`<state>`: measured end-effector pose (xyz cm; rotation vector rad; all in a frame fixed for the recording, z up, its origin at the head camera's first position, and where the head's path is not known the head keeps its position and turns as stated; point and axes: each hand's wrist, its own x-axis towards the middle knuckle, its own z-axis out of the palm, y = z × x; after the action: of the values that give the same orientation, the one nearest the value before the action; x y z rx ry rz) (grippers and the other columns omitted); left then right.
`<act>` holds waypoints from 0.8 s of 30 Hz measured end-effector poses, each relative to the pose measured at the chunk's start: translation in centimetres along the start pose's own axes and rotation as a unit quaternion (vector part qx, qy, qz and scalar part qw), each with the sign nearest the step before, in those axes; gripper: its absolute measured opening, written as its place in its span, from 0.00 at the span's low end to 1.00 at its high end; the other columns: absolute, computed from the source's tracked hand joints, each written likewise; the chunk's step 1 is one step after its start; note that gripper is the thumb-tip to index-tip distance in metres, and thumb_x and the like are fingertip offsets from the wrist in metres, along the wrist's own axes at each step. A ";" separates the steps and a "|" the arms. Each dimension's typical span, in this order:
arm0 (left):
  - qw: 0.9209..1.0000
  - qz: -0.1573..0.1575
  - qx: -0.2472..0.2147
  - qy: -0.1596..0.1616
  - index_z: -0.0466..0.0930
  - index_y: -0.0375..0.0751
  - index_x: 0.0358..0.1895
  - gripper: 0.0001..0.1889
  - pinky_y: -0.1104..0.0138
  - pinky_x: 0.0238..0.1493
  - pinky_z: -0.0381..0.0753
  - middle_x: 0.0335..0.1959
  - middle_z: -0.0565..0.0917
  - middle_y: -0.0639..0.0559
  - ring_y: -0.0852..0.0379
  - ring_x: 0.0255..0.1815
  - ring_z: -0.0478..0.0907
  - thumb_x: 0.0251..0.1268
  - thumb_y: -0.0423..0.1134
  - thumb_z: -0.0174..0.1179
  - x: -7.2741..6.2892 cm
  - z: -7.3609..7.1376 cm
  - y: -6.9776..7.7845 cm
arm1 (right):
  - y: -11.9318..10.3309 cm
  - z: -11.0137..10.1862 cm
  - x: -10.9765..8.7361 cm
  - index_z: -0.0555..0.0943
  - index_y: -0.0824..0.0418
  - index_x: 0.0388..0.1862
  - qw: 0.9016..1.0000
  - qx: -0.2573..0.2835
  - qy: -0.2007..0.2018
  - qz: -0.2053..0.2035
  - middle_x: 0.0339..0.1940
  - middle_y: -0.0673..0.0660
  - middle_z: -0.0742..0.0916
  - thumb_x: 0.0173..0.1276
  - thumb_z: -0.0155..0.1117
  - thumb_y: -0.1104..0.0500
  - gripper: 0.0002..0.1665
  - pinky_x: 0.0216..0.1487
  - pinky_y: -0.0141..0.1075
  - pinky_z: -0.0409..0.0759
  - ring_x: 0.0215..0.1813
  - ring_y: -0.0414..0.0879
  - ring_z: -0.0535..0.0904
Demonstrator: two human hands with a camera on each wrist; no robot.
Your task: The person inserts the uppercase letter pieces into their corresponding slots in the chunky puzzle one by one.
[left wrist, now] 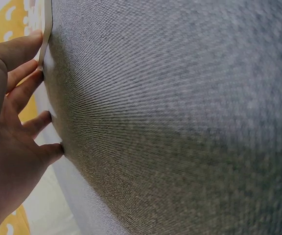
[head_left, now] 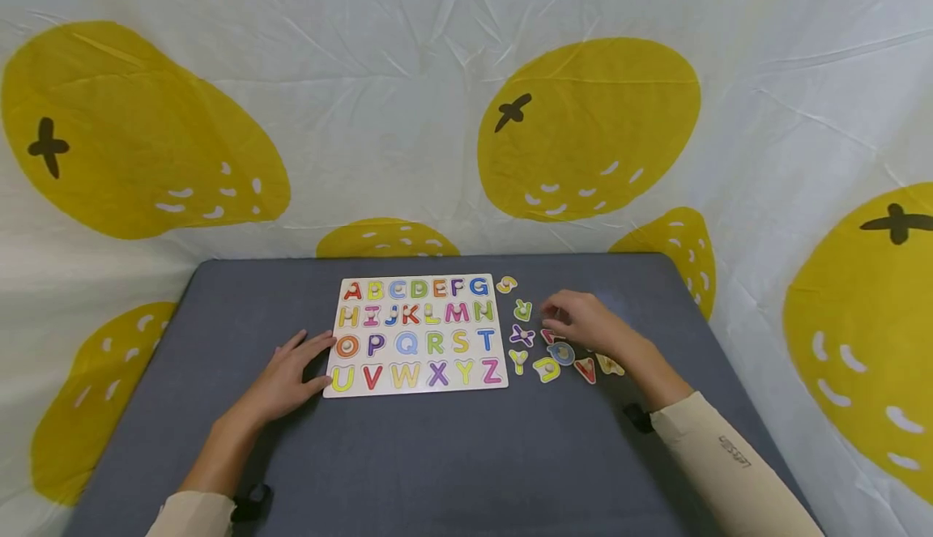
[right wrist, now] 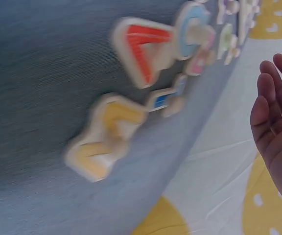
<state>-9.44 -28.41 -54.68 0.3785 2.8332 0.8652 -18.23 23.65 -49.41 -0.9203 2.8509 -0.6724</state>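
A pale alphabet board (head_left: 391, 347) lies on the table, with knobbed letter pieces in its upper two rows. My left hand (head_left: 287, 379) rests at the board's left edge, fingers spread and thumb near the lower corner; the left wrist view shows its fingertips along that edge. Over the loose letters on the right hovers my right hand (head_left: 586, 322), fingers loosely bent with nothing between them in the right wrist view. Nearest it are a red V (head_left: 585, 370), a blue Q (head_left: 561, 353), a purple X (head_left: 521, 335) and a green R (head_left: 522, 310). One reddish piece is partly hidden beneath the hand.
More loose pieces lie right of the board: a yellow S (head_left: 506, 284), a Y (head_left: 518, 361), a U (head_left: 546, 369) and a yellow W (right wrist: 106, 137). The grey table (head_left: 437, 464) ends at a white cloth (head_left: 386, 148) with yellow fruit shapes.
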 end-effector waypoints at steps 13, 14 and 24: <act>1.000 -0.002 -0.002 0.000 0.70 0.40 0.75 0.35 0.21 0.69 0.44 0.78 0.67 0.37 0.24 0.81 0.49 0.65 0.38 0.71 0.0 -0.1 -0.1 | 2.0 1.3 -3.4 0.88 0.59 0.45 0.999 -0.002 -0.049 0.008 0.40 0.51 0.86 0.66 0.74 0.64 0.10 0.40 0.36 0.81 0.38 0.43 0.80; 1.000 -0.002 -0.002 -0.001 0.70 0.40 0.75 0.35 0.21 0.69 0.44 0.78 0.67 0.37 0.24 0.81 0.49 0.65 0.38 0.71 0.0 -0.1 -0.2 | 2.1 1.4 -3.5 0.88 0.58 0.45 0.999 -0.002 -0.052 0.009 0.40 0.51 0.85 0.66 0.74 0.64 0.09 0.39 0.36 0.80 0.37 0.42 0.79; 1.000 -0.003 -0.011 -0.001 0.70 0.40 0.75 0.35 0.21 0.70 0.43 0.79 0.67 0.37 0.24 0.81 0.49 0.65 0.38 0.70 0.0 -0.2 -0.1 | 2.3 2.2 -3.7 0.87 0.59 0.44 0.998 0.002 -0.068 -0.008 0.39 0.52 0.85 0.66 0.71 0.68 0.09 0.41 0.37 0.83 0.38 0.42 0.79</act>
<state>-9.46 -28.59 -54.59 0.3677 2.8198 0.8930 -16.01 26.54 -52.64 -0.9506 2.7250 -0.5934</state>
